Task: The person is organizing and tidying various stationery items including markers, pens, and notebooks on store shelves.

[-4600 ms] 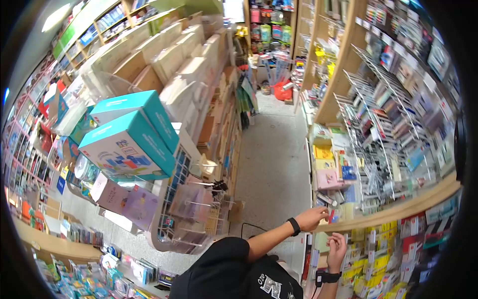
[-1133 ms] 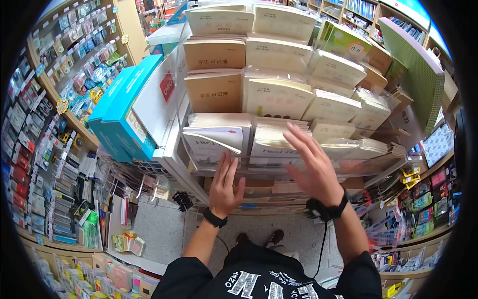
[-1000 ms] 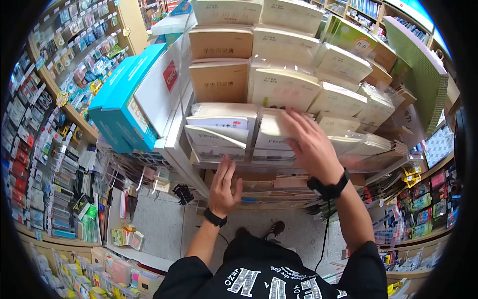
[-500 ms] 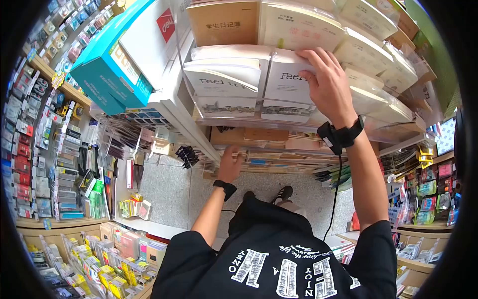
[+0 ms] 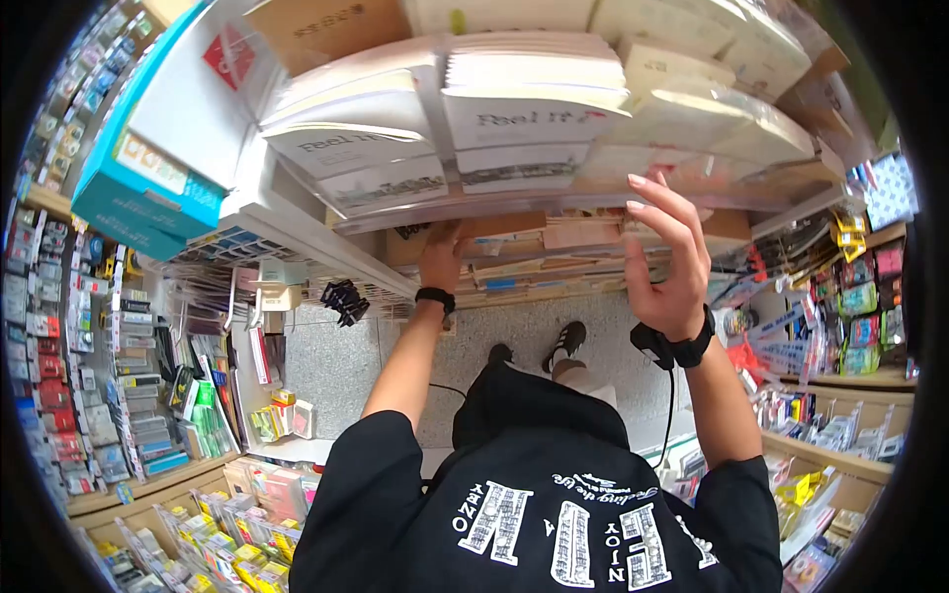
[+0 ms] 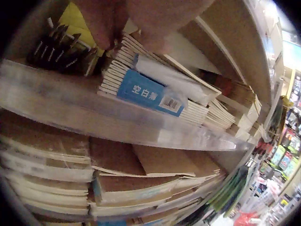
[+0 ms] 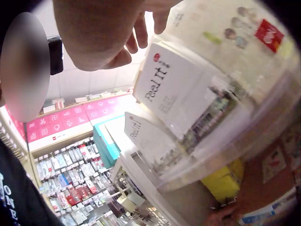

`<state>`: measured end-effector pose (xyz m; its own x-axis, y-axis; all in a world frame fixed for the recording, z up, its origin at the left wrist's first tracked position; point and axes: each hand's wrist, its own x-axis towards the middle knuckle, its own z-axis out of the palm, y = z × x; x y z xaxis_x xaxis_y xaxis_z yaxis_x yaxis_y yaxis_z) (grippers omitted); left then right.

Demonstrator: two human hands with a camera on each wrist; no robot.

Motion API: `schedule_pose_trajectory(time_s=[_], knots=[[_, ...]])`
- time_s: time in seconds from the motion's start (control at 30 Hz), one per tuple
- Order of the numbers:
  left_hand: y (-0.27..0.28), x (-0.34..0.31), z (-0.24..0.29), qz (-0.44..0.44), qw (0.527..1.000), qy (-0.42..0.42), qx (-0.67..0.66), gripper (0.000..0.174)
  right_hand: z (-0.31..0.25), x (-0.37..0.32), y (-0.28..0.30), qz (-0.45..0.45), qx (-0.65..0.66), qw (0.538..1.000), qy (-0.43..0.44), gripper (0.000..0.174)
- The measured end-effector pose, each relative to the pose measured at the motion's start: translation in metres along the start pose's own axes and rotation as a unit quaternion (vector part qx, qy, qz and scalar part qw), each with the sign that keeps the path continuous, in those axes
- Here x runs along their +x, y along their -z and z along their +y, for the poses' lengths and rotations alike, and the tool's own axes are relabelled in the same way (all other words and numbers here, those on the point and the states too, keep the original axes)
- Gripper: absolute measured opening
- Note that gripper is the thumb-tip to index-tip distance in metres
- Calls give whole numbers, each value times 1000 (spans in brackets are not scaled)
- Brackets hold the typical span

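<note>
My left hand [image 5: 441, 259] reaches into the shelf below the top display. In the left wrist view that hand [image 6: 141, 21] is at the upper end of stacked notebooks [image 6: 112, 77] with a blue label [image 6: 141, 94]; its fingertips touch or nearly touch them, and whether they grip is unclear. My right hand [image 5: 674, 262] hovers with spread, slightly bent fingers by the clear front lip [image 5: 583, 201], holding nothing. White "Feel It" notebooks [image 5: 519, 124] stand to its left. The right wrist view shows this hand [image 7: 110, 33] above similar notebooks [image 7: 171, 87].
Teal boxes [image 5: 148, 193] stand left of the display. Black clips [image 5: 344, 301] hang at its lower left corner. Black pens or markers [image 6: 51, 49] lie beside the stack. More notebooks [image 6: 44, 165] fill a lower shelf. Grey floor [image 5: 346, 371] lies between the display and surrounding racks.
The right hand has left the "Feel It" notebooks and come down in front of the lip. The left hand has moved up and farther into the lower shelf. The head view has shifted.
</note>
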<state>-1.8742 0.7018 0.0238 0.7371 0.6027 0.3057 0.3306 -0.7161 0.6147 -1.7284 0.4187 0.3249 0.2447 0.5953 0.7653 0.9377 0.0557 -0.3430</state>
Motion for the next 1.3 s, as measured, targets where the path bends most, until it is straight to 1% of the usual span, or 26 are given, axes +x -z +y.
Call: schedule_pose_trajectory(time_s=[0.03, 0.07, 0.1, 0.13, 0.2, 0.23, 0.3, 0.33, 0.4, 0.47, 0.53, 0.67, 0.73, 0.77, 0.83, 0.87, 0.93, 0.97, 1.0, 1.03, 1.07, 1.13, 1.17, 1.23, 1.27, 1.3], knots=[[-1, 3, -9, -15, 1000, -6, 0, 45, 2, -15, 1, 0, 5, 999, -36, 51], [-2, 7, -19, 0, 1000, -19, 10, 45, 5, -31, 1, 4, -1, 999, -51, 51], [-3, 11, -28, 15, 999, -32, 20, 46, 9, -46, 2, -1, -8, 995, -96, 51], [3, 20, -29, 3, 999, -40, 19, 46, 13, -60, 2, -4, -16, 990, -138, 51], [19, 37, -33, -50, 999, -1, -20, 47, 13, -84, -2, 5, -22, 985, -174, 49], [28, 40, -41, -55, 998, -5, -20, 47, 12, -91, -5, 6, -6, 978, -206, 48], [31, 46, -46, -36, 998, -30, 39, 50, 11, -120, -4, 22, -4, 964, -264, 45], [34, 42, -34, -50, 997, -38, 39, 50, 9, -137, -2, 29, -9, 960, -278, 45], [48, 40, -15, 35, 988, -64, 133, 43, -1, -166, -3, 66, 6, 938, -341, 43], [48, 44, 6, 15, 988, -100, 114, 46, -13, -189, -1, 93, 1, 920, -380, 41], [37, 51, 40, -56, 994, -88, 34, 48, -22, -211, 3, 137, 18, 891, -432, 40], [-5, 67, 83, -85, 987, -133, -22, 48, -47, -236, 17, 120, -9, 875, -469, 44], [-29, 81, 119, -105, 973, -200, -42, 52, -52, -247, 30, 148, -16, 861, -486, 43], [-33, 83, 134, -103, 973, -204, -42, 52, -51, -252, 33, 152, -17, 861, -485, 43], [-38, 87, 163, -96, 971, -193, -101, 62, -49, -259, 36, 183, 2, 843, -506, 43], [-44, 90, 176, -95, 970, -197, -101, 62, -47, -263, 37, 187, 1, 843, -504, 43], [-59, 97, 201, -21, 972, -191, -138, 58, -41, -270, 41, 208, 8, 834, -512, 42], [-61, 101, 211, -17, 971, -195, -139, 58, -37, -273, 47, 210, 7, 836, -508, 42], [-63, 107, 218, -69, 975, -152, -143, 59, -34, -274, 50, 204, 9, 839, -504, 42], [-62, 114, 220, -122, 976, -109, -147, 61, -32, -273, 49, 198, 11, 843, -500, 41], [-61, 118, 214, -122, 976, -109, -147, 61, -32, -273, 44, 198, 11, 843, -500, 41], [-76, 128, 211, -108, 977, -66, -174, 59, -20, -280, 49, 197, 34, 836, -510, 41], [-84, 131, 212, -106, 977, -70, -173, 59, -8, -281, 58, 193, 38, 838, -509, 39], [-93, 130, 198, -58, 994, -71, -65, 51, 21, -280, 73, 177, 52, 849, -495, 39], [-96, 128, 187, -54, 994, -71, -63, 51, 36, -277, 76, 161, 64, 858, -483, 38], [-97, 126, 174, 3, 991, -132, -18, 45, 50, -270, 75, 171, 80, 852, -488, 33]])
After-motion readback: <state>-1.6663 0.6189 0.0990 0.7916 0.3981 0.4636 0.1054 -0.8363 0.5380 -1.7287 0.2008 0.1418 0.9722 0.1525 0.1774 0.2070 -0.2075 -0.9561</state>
